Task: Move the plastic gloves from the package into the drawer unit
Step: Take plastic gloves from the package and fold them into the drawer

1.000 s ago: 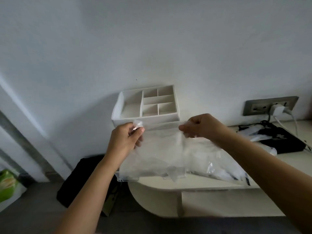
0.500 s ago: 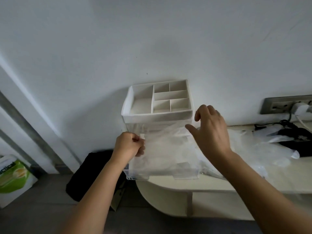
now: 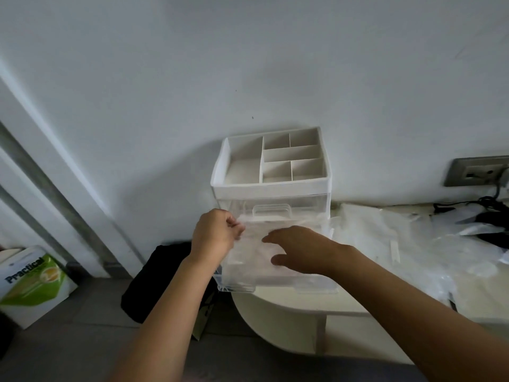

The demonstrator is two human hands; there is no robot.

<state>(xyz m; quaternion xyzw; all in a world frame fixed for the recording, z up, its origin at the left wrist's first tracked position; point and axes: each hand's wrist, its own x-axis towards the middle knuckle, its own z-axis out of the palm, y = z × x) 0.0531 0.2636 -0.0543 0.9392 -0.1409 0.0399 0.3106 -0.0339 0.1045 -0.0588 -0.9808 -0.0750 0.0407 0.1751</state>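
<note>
A white drawer unit (image 3: 271,188) with a compartment tray on top stands against the wall on a cream table (image 3: 303,301). Its lower clear drawer (image 3: 278,285) is pulled out toward me. A clear plastic glove (image 3: 253,244) lies spread over the open drawer. My left hand (image 3: 214,234) pinches the glove's left edge with curled fingers. My right hand (image 3: 300,249) lies flat on the glove with straight fingers, pressing it down into the drawer. The crumpled clear package (image 3: 385,238) with more plastic lies on the table to the right.
A wall socket (image 3: 476,172) with a plug and black cables (image 3: 493,216) sits at the far right. A black bag (image 3: 162,277) lies on the floor left of the table. A green and white box (image 3: 30,282) stands at the lower left.
The glove was held stretched between both hands in front of the unit. My right hand let go of its edge and now presses flat on it; the glove has dropped into the open drawer.
</note>
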